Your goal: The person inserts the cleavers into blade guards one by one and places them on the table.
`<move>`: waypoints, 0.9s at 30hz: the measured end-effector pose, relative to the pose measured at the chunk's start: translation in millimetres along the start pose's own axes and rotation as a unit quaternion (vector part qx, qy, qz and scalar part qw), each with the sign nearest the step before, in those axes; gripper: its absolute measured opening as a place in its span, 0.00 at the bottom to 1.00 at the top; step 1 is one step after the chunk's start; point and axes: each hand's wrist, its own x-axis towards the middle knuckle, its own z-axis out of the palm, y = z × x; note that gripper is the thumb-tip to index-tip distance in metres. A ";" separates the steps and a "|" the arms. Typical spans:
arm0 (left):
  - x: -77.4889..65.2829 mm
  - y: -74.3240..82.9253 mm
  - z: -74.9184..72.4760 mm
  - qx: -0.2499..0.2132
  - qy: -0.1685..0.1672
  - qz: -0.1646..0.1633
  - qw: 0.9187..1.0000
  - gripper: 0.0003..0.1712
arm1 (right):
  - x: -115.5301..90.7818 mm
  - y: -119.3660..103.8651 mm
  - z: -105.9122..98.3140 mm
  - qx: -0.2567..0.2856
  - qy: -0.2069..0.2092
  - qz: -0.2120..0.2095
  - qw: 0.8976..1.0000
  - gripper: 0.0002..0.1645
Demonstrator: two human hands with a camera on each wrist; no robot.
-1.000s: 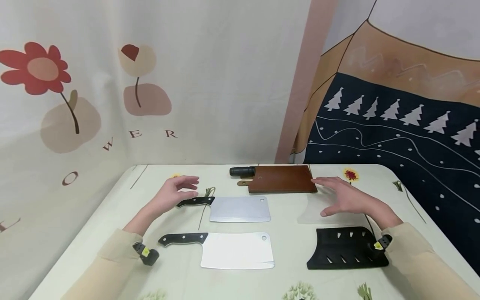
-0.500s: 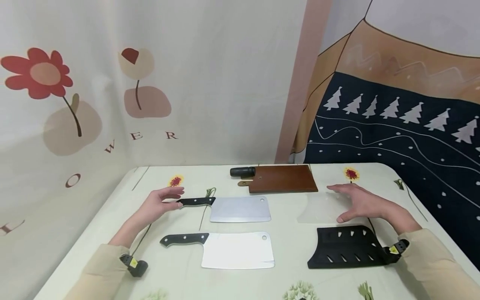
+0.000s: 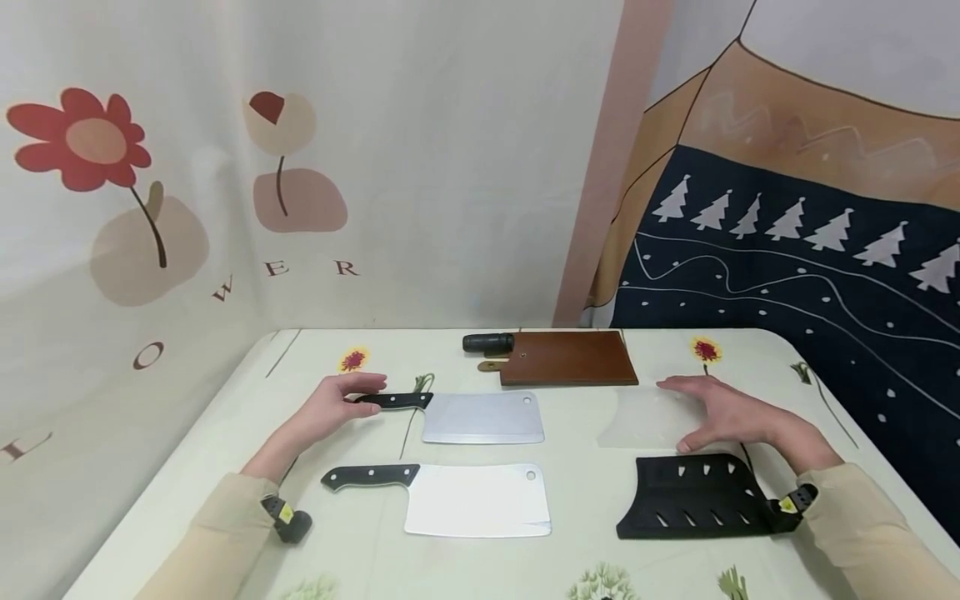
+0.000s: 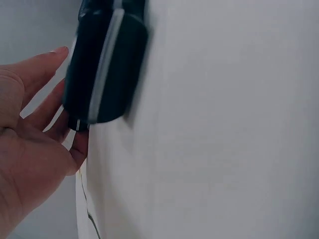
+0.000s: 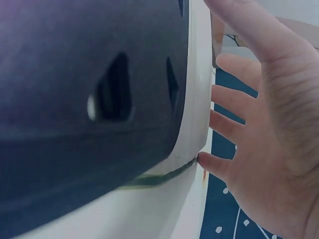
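Note:
In the head view, my left hand (image 3: 330, 408) is at the butt of the farther cleaver (image 3: 482, 417), thumb and fingers spread around its black handle. The left wrist view shows that thumb apart from the handle; contact by the fingertips is unclear. A nearer cleaver (image 3: 476, 501) lies parallel, and its handle (image 4: 107, 64) looms large in the left wrist view. My right hand (image 3: 738, 421) hovers with spread fingers at the right edge of a translucent blade cover (image 3: 641, 419). Below it lies a black slotted blade guard (image 3: 690, 497), which fills much of the right wrist view.
A brown leather-like sheath (image 3: 573, 358) lies at the table's back, with a black handle (image 3: 487, 343) sticking out at its left. The flower-printed tablecloth (image 3: 585, 492) covers the table. Curtains (image 3: 450, 167) stand directly behind the far edge.
My left hand has lowered to the farther cleaver's handle end. The right hand has moved right, away from the brown sheath's edge, to the translucent cover's right side.

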 end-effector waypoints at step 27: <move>5.9 -6.4 9.3 0.043 0.011 -0.019 0.999 0.25 | 1.4 2.3 4.1 0.007 0.006 0.015 1.000 0.60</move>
